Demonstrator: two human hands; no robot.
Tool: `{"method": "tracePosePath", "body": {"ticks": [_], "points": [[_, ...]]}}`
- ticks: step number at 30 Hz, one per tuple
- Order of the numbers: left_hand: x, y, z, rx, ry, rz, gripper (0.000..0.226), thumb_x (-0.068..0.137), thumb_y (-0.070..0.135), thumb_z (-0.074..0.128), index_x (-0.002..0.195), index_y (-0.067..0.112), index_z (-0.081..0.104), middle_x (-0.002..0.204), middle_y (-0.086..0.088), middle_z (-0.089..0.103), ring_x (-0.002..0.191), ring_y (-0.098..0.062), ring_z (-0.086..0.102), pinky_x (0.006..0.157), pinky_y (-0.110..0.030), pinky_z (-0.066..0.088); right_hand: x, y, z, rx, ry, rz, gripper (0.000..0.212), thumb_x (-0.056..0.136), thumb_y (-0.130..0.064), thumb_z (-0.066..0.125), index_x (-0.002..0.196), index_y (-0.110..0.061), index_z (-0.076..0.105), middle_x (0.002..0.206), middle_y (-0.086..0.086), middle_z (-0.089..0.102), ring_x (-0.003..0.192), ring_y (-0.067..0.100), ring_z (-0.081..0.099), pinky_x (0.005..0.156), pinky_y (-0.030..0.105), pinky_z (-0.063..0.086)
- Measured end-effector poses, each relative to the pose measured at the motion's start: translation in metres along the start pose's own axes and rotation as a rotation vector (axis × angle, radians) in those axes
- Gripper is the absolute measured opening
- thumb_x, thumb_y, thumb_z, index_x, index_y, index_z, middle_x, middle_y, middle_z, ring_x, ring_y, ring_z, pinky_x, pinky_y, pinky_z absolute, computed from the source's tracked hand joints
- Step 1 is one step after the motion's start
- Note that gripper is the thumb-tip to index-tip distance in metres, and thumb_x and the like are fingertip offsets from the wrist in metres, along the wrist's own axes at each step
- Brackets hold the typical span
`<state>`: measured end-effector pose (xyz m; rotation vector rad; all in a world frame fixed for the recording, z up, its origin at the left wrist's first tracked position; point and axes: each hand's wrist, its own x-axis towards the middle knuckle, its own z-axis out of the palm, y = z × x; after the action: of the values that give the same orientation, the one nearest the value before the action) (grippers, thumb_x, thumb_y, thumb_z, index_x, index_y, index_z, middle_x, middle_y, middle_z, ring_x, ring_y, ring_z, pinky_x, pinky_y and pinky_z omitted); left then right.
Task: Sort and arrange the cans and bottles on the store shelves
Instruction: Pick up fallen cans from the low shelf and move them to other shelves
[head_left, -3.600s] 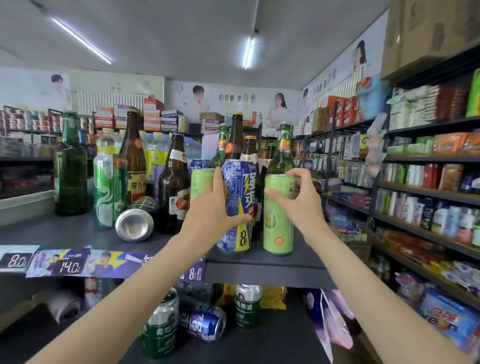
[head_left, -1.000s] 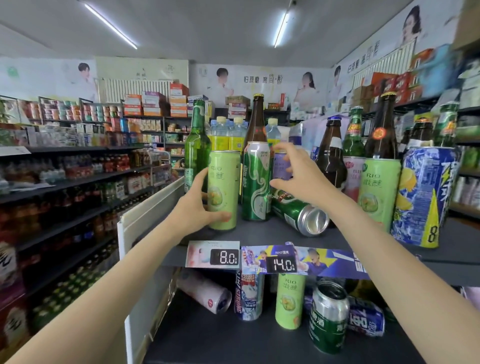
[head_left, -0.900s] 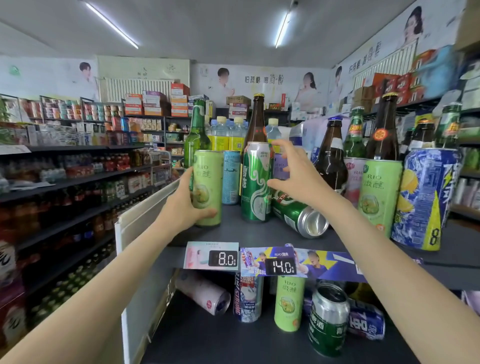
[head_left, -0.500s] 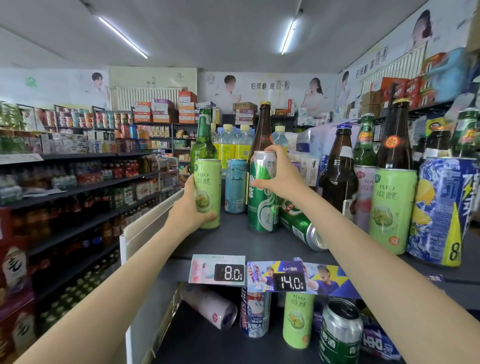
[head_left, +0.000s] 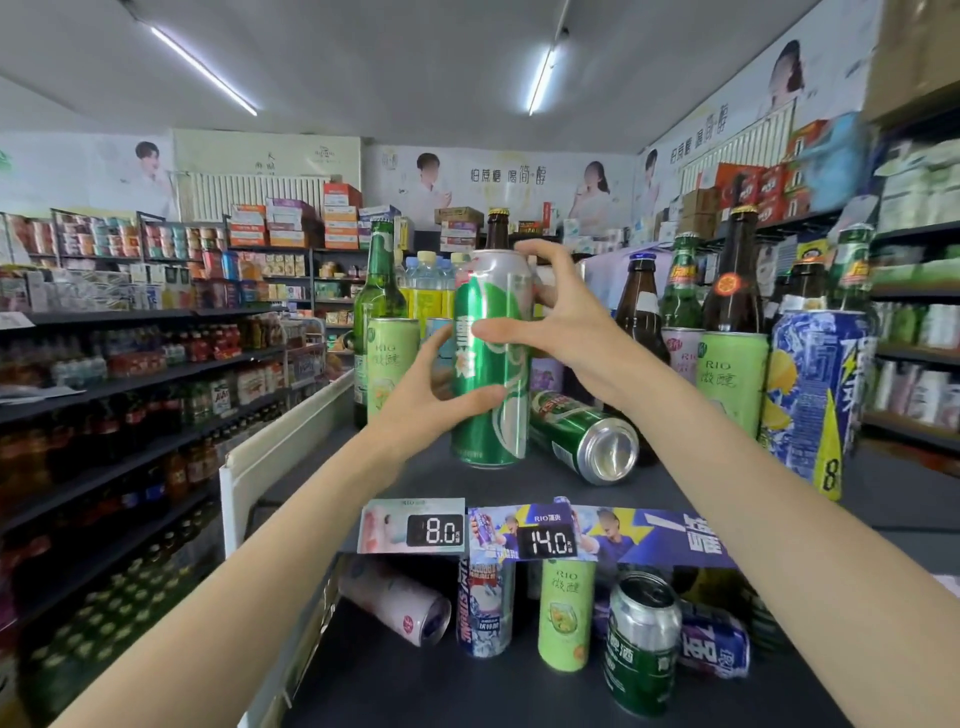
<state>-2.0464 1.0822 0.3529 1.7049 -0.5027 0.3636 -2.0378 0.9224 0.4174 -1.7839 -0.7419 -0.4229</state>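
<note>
A tall green beer can (head_left: 488, 415) stands upright on the top shelf (head_left: 675, 499), in the middle of the view. My left hand (head_left: 431, 405) grips its lower half, thumb across the front. My right hand (head_left: 566, 332) holds its upper half, thumb on the front and fingers curled over the far rim. Left of it stands a light green RIO can (head_left: 392, 364), apart from my hands. A green can (head_left: 582, 441) lies on its side just right of the tall can.
A green bottle (head_left: 379, 296) and brown bottles (head_left: 641, 301) stand behind. At right are another RIO can (head_left: 732, 379) and a big blue can (head_left: 815, 395). The lower shelf holds a lying pink can (head_left: 395, 603) and several more cans. An aisle runs along the left.
My left hand let go of the light green RIO can and moved right onto the tall green can. My right hand, which reached it half a second ago, still holds its top.
</note>
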Motion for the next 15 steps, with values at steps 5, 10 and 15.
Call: {"method": "tracePosePath", "body": {"ticks": [5, 10, 15], "points": [[-0.015, 0.000, -0.002, -0.121, 0.039, -0.072, 0.076, 0.063, 0.019, 0.082, 0.126, 0.032, 0.042, 0.105, -0.004, 0.068, 0.092, -0.020, 0.067, 0.082, -0.037, 0.053, -0.001, 0.000, -0.015, -0.190, -0.020, 0.182, 0.042, 0.090, -0.037, 0.057, 0.126, -0.017, 0.046, 0.121, 0.006, 0.058, 0.108, 0.020, 0.058, 0.094, 0.034, 0.046], [-0.025, -0.008, -0.020, -0.244, 0.239, -0.074, 0.056, 0.073, 0.018, 0.075, 0.121, 0.028, 0.048, 0.114, 0.002, 0.064, 0.098, -0.017, 0.065, 0.084, -0.041, 0.054, -0.005, 0.037, -0.013, -1.237, -0.464, 0.448, 0.058, 0.089, -0.039, 0.060, 0.133, -0.006, 0.041, 0.131, 0.013, 0.050, 0.109, 0.027, 0.053, 0.089, 0.034, 0.045], [-0.036, -0.008, -0.034, -0.194, 0.287, -0.055, 0.062, 0.070, 0.026, 0.079, 0.124, 0.026, 0.047, 0.118, 0.000, 0.063, 0.104, -0.021, 0.063, 0.090, -0.048, 0.051, -0.001, 0.048, 0.013, -1.343, -0.426, 0.553, 0.086, 0.074, -0.039, 0.075, 0.141, -0.012, 0.028, 0.137, 0.013, 0.041, 0.116, 0.035, 0.050, 0.094, 0.046, 0.046]]}}
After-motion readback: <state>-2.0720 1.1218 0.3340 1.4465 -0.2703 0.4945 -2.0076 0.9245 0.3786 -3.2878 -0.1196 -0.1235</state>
